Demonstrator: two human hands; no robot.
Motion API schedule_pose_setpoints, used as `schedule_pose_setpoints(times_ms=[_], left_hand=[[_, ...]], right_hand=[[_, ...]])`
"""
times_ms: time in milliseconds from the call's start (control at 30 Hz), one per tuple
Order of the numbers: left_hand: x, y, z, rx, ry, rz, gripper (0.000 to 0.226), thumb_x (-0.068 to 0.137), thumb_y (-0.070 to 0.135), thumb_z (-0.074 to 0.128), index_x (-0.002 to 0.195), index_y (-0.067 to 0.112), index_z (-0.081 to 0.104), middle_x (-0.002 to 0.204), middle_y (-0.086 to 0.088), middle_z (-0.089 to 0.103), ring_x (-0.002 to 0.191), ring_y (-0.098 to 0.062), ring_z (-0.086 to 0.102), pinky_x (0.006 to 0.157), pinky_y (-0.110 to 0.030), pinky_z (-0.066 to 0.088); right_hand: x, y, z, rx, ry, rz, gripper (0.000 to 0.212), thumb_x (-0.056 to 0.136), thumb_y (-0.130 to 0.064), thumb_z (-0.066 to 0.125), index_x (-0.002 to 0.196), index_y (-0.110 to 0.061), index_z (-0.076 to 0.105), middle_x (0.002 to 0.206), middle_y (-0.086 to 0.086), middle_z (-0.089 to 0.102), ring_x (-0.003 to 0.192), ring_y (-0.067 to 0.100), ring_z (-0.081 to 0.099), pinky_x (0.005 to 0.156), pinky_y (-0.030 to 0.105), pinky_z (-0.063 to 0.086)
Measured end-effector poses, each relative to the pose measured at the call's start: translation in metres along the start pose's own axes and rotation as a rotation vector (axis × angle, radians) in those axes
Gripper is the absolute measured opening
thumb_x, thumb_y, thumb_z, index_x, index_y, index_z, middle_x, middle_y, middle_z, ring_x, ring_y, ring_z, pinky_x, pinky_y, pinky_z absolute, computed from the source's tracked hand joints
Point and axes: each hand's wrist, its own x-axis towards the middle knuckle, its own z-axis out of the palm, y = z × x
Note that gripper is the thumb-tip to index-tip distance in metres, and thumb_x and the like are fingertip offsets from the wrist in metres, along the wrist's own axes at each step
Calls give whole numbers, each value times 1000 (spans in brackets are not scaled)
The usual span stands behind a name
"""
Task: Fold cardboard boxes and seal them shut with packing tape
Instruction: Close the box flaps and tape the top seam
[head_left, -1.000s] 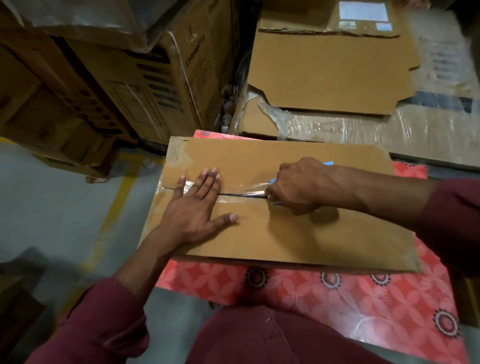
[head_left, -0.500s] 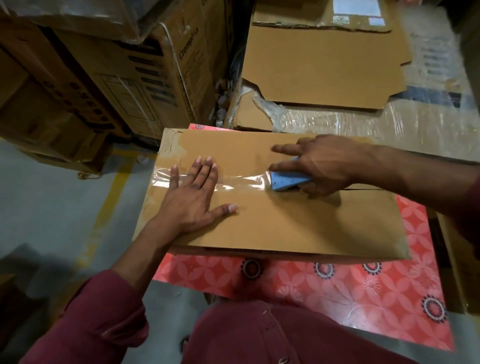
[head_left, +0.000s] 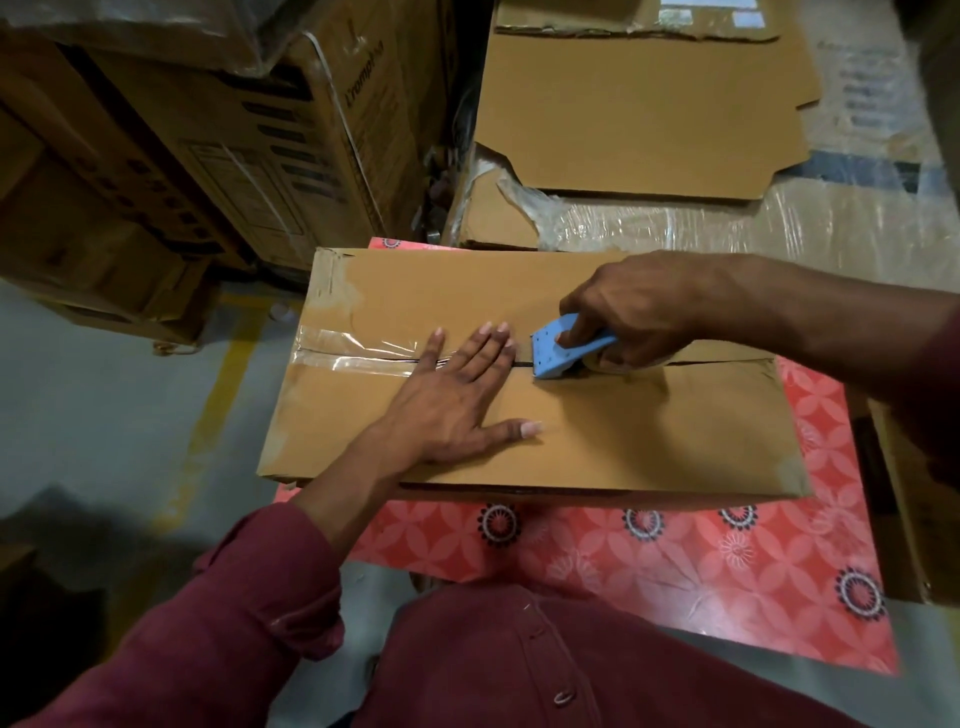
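Sealing step: on the cardboard box (head_left: 597, 436), which lies on the red patterned mat (head_left: 675, 561), the left hand (head_left: 457, 400) presses flat, fingers spread, on clear tape (head_left: 353, 348); the right hand (head_left: 639, 312) grips the blue tape dispenser (head_left: 558, 353) at mid-seam; next it likely needs pulling rightward along the open seam

Red floral-patterned table top (head_left: 727, 571), closed cardboard box (head_left: 597, 441) lying flat on it
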Motion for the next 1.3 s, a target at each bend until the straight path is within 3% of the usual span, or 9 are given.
schedule_pose_setpoints(times_ms=[133, 233, 467, 600, 833, 967, 1133, 1200, 1300], left_hand=[[1, -1, 1, -13, 7, 10, 109, 86, 94, 3, 167, 21, -7, 173, 5, -19, 158, -11, -21, 126, -62, -5], [-1, -1, 1, -17, 14, 12, 108, 87, 93, 4, 167, 21, -7, 173, 5, -18, 158, -10, -20, 127, -61, -4], [-2, -3, 4, -8, 36, 10, 106, 90, 91, 7, 168, 21, -4, 173, 4, -15, 159, -11, -18, 127, -60, -4], [-1, -1, 1, -11, 17, 4, 109, 86, 93, 2, 168, 21, -5, 173, 5, -17, 159, -12, -19, 127, -61, -5], [11, 35, -7, 12, -44, -23, 129, 76, 101, 5, 165, 9, -11, 172, -4, -22, 158, -16, -26, 120, -69, -14], [32, 66, -8, -41, -28, 41, 129, 78, 101, 11, 165, 8, -11, 173, -6, -18, 158, -17, -23, 121, -67, -14], [39, 71, -1, -49, -3, 43, 127, 79, 100, 7, 165, 9, -11, 174, -6, -17, 158, -16, -23, 124, -63, -11], [38, 70, 0, -59, -16, 47, 127, 78, 100, 7, 165, 9, -11, 173, -5, -18, 158, -14, -24, 125, -62, -10], [39, 68, -2, -68, -23, 44, 126, 77, 99, 6, 165, 11, -12, 173, -3, -19, 158, -13, -24, 125, -60, -10]], right_hand=[[-13, 8, 5, 15, 3, -44, 52, 94, -47, 61, 145, -46, 51, 132, -8, 57, 110, 19, 60, 85, 40, 55], [-14, 10, 5, 40, -14, -45, 52, 92, -50, 65, 143, -46, 53, 125, -10, 60, 105, 18, 61, 83, 38, 55], [-27, 18, 0, 82, -145, 145, 67, 81, -54, 77, 142, -52, 52, 124, -13, 63, 109, 16, 62, 78, 33, 54], [-33, 23, 10, 71, -170, 179, 77, 74, -57, 80, 142, -60, 45, 126, -14, 59, 112, 16, 61, 83, 40, 58], [-27, 9, 15, -96, 5, 78, 62, 81, -77, 57, 137, -49, 54, 142, -8, 52, 124, 23, 51, 92, 41, 52], [-29, 0, 14, -95, -1, 66, 54, 83, -69, 60, 129, -41, 60, 142, -5, 53, 122, 24, 53, 92, 44, 53], [-26, -7, 13, -102, 10, 63, 41, 89, -56, 62, 123, -34, 66, 135, -3, 59, 116, 23, 57, 88, 44, 56], [-24, -13, 16, -72, 3, 83, 28, 90, -47, 60, 112, -32, 68, 116, -2, 66, 106, 24, 61, 80, 42, 58], [-22, -20, 16, -71, 13, 140, 17, 91, -35, 61, 105, -27, 66, 86, -3, 51, 98, 25, 62, 75, 38, 56]])
